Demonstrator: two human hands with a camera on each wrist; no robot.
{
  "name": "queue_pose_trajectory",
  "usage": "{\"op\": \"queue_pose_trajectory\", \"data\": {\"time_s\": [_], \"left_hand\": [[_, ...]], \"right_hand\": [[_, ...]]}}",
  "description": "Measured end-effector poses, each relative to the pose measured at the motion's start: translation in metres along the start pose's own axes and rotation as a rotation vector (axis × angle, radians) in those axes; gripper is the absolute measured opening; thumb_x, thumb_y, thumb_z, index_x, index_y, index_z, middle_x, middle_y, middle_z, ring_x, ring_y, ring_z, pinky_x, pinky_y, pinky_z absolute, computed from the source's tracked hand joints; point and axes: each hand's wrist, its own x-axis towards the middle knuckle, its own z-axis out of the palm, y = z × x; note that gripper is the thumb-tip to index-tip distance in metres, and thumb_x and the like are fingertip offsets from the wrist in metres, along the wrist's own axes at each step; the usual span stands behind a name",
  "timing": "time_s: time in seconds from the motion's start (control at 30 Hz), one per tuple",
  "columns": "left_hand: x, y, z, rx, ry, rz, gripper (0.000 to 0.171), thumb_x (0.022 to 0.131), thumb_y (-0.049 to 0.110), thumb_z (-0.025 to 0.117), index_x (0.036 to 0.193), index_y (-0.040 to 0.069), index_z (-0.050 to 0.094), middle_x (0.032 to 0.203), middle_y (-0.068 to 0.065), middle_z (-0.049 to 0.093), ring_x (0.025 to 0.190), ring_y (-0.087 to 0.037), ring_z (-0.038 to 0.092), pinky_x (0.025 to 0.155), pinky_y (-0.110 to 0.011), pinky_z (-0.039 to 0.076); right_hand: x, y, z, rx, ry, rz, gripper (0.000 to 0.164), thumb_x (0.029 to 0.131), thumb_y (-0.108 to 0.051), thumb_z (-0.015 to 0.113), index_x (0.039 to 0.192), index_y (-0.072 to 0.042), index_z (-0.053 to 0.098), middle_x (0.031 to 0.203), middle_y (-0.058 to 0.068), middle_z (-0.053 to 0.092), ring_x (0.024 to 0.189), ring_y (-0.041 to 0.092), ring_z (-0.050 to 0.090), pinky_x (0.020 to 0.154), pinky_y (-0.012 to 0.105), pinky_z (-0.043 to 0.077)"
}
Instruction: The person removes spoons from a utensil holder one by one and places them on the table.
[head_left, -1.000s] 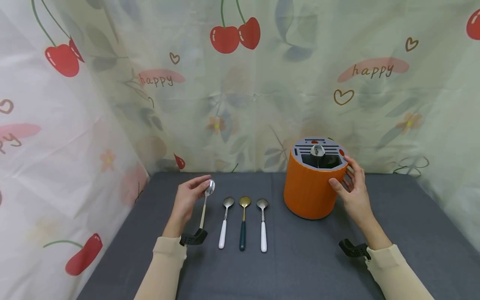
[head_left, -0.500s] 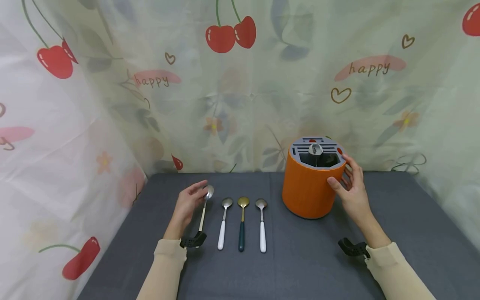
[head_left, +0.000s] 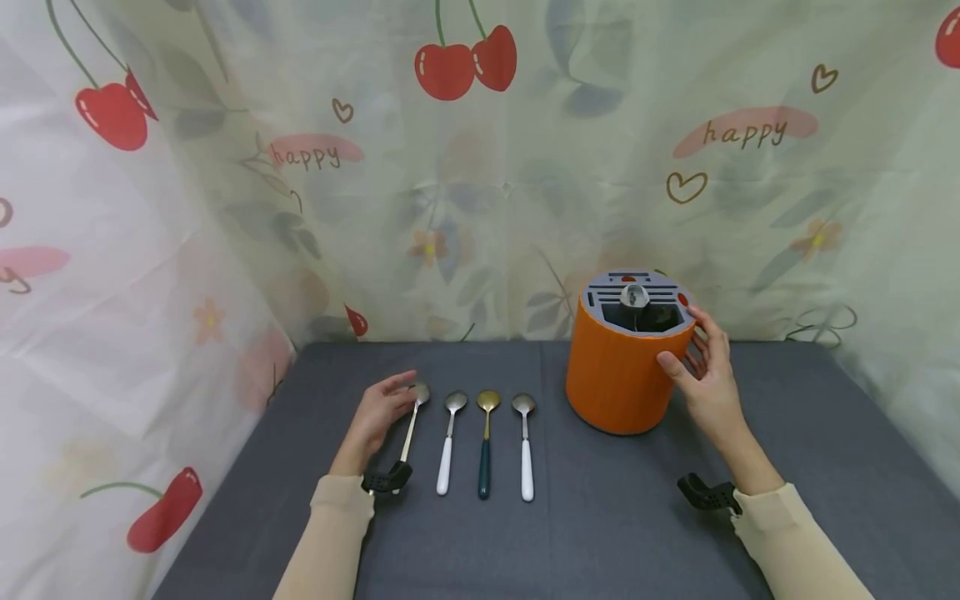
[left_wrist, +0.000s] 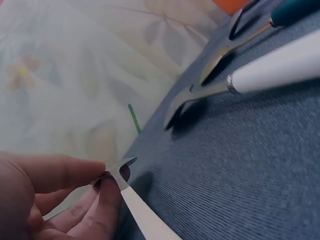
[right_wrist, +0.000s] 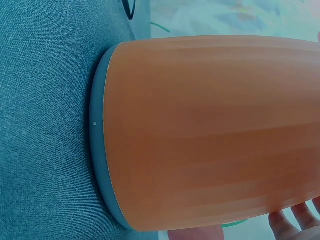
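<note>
My left hand (head_left: 375, 418) pinches the bowl of a silver spoon with a pale handle (head_left: 408, 433); in the left wrist view, thumb and fingers close on its bowl (left_wrist: 117, 170). To its right lie a white-handled spoon (head_left: 444, 467), a gold spoon with a dark green handle (head_left: 484, 467) and another white-handled spoon (head_left: 527, 467). An orange utensil holder (head_left: 622, 383) with a grey slotted top stands upright, a silver utensil end (head_left: 634, 296) poking out. My right hand (head_left: 708, 379) holds the holder's right side, thumb in front, fingers partly hidden behind.
Dark grey cloth covers the table (head_left: 600, 517). A patterned curtain (head_left: 510, 208) hangs right behind the table's far edge and along the left. The holder stands close to that far edge.
My left hand has lowered the spoon toward the table, its bowl moving down beside the other spoons. The right hand and the utensil holder have stayed in place.
</note>
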Motion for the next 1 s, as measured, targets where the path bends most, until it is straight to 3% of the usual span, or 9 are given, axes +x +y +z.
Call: {"op": "queue_pose_trajectory", "data": {"time_s": [0.27,0.67,1.0], "left_hand": [[0.001,-0.007,0.001,0.066,0.021,0.015,0.048,0.101,-0.003,0.063,0.148,-0.004,0.054,0.141,-0.033,0.055,0.123,-0.032,0.059,0.086,-0.018,0.052],[0.003,-0.010,0.004,0.207,0.135,0.087,0.036,0.099,-0.002,0.068,0.135,-0.005,0.066,0.121,-0.028,0.069,0.091,-0.012,0.071,0.081,-0.022,0.059],[0.003,-0.012,0.005,0.295,0.192,0.094,0.032,0.097,0.002,0.072,0.129,-0.001,0.072,0.112,-0.020,0.073,0.088,-0.015,0.075,0.079,-0.025,0.061]], "right_hand": [[0.000,-0.001,0.000,-0.004,0.001,-0.001,0.076,0.105,-0.010,0.062,0.166,-0.028,0.021,0.167,0.007,0.014,0.154,0.034,0.023,0.127,0.052,0.019],[-0.002,-0.002,0.000,0.002,0.006,0.001,0.076,0.105,-0.009,0.062,0.166,-0.028,0.022,0.166,0.007,0.015,0.154,0.033,0.025,0.127,0.051,0.020],[-0.001,-0.002,0.000,-0.005,0.002,0.003,0.075,0.106,-0.011,0.062,0.166,-0.028,0.021,0.167,0.007,0.015,0.154,0.034,0.024,0.127,0.053,0.019]]}}
